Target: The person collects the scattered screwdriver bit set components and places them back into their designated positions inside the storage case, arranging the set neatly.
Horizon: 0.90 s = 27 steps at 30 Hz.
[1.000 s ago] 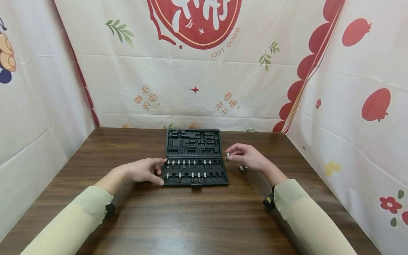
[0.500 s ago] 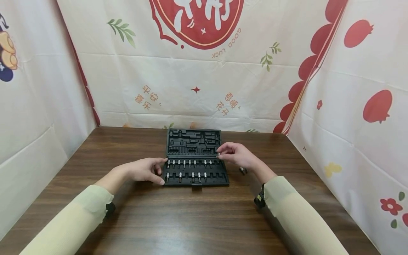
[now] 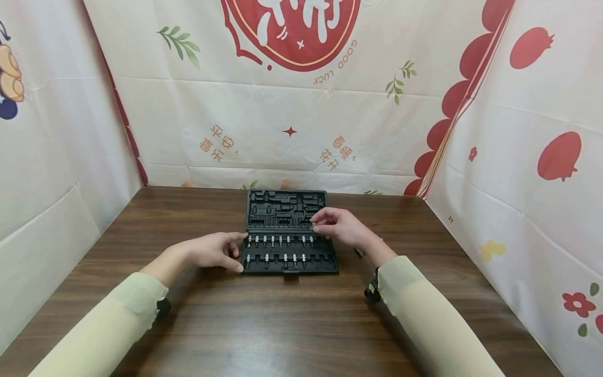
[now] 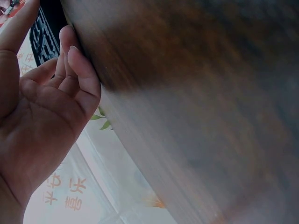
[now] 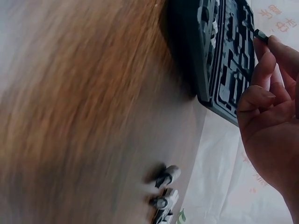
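A black tool case lies unfolded on the table, its moulded lid to the back. Silver-and-dark bit sockets stand in two rows in its slots. My left hand rests at the case's left side, thumb at the front corner and index finger near the hinge. Between thumb and forefinger, my right hand pinches a small bit socket above the right part of the back row. Its fingers hide part of that bit socket. Several loose bit sockets lie on the table in the right wrist view.
The brown wooden table extends in front of the case and to both sides. Behind it hangs a white printed cloth, with more cloth at left and right. In the head view, the right arm partly covers the loose bit sockets.
My right hand has moved left with the pinched bit socket, from beside the case to over its right part. The left hand has stayed at the case's left edge.
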Tool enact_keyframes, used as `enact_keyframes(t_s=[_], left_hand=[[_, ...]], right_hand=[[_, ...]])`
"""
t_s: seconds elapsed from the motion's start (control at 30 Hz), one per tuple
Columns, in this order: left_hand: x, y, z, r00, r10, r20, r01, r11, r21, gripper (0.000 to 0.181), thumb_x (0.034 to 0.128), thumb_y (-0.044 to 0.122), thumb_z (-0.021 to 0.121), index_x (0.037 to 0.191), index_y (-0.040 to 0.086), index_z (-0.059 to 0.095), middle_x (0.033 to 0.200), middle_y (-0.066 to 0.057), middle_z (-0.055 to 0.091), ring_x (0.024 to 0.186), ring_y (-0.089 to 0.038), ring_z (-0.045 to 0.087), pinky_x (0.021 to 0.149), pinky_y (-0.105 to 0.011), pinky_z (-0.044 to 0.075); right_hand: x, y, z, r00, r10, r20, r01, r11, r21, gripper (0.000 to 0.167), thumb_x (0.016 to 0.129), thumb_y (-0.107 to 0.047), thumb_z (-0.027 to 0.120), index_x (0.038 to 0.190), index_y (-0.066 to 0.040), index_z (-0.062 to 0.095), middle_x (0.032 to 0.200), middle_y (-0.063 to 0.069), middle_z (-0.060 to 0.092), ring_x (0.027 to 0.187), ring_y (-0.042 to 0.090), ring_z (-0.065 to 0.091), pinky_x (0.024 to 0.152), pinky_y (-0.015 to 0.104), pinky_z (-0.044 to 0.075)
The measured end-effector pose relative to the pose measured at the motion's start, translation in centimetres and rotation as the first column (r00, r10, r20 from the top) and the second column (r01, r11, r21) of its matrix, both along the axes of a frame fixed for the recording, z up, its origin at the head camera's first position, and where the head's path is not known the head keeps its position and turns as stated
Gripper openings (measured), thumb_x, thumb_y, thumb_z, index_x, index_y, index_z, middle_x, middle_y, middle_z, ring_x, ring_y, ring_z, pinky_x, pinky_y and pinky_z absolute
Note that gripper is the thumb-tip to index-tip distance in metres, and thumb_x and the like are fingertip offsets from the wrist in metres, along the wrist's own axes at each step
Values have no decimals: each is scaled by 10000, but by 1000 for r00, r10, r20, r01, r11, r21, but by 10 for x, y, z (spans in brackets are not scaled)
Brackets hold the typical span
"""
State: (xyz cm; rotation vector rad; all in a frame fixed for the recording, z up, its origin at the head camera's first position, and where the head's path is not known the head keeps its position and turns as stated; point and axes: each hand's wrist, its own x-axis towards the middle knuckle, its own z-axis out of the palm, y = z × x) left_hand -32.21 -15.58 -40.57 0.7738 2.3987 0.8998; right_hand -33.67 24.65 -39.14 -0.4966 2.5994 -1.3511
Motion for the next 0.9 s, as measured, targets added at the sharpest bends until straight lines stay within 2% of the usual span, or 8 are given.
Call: enact_keyframes(t_s=[0.27, 0.57, 0.9], left_hand=[[0, 0, 0, 1000, -4, -3, 4, 1000, 4, 965, 961, 286, 880, 1705, 5, 334, 1100, -72, 625, 914, -182, 551, 797, -331, 452], [1, 1, 0, 1000, -7, 1, 7, 1000, 5, 972, 962, 289, 880, 1707, 0, 327, 1103, -76, 623, 911, -182, 549, 790, -323, 453], [3, 0, 2, 1000, -12, 2, 12, 1000, 15, 966, 965, 279, 876, 1705, -8, 325, 1106, -84, 625, 907, -178, 546, 785, -324, 449]], right_hand=[[-3, -10, 0, 1000, 12, -26, -12, 1000, -2, 335, 1055, -206, 764, 1332, -24, 712, 1103, 60, 763, 990, 387, 695, 875, 491, 597], [-6, -20, -4, 999, 4, -35, -3, 1000, 24, 218, 1036, -207, 787, 1220, -93, 759, 1070, 37, 733, 887, 237, 654, 812, 404, 571], [-7, -35, -11, 999, 26, -30, -23, 996, 81, 182, 1026, -179, 795, 1180, -82, 788, 1044, 21, 755, 845, 148, 627, 773, 317, 535]])
